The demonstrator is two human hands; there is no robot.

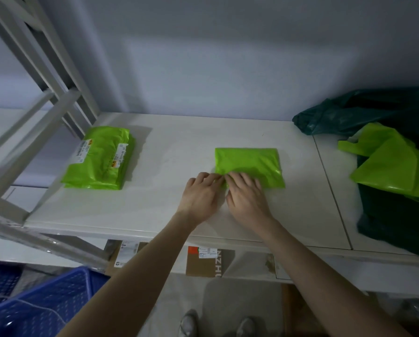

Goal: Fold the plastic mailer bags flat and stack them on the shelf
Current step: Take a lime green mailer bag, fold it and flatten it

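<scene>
A folded bright green mailer bag [249, 164] lies flat on the white shelf [169, 154], right of centre. My left hand [200, 197] and my right hand [246, 197] meet at its near left corner, fingertips curled onto the plastic edge. My right hand's fingers lie over the bag's near edge; my left hand pinches the corner beside them. A stack of folded green mailer bags [99, 158] with white labels sits at the shelf's left. Loose unfolded green bags [390, 161] lie at the right.
Dark green plastic bags [364, 113] are heaped at the shelf's right end, under and behind the loose ones. A white metal shelf frame [45, 98] rises at left. Below are cardboard boxes [203, 262] and a blue plastic crate [43, 305].
</scene>
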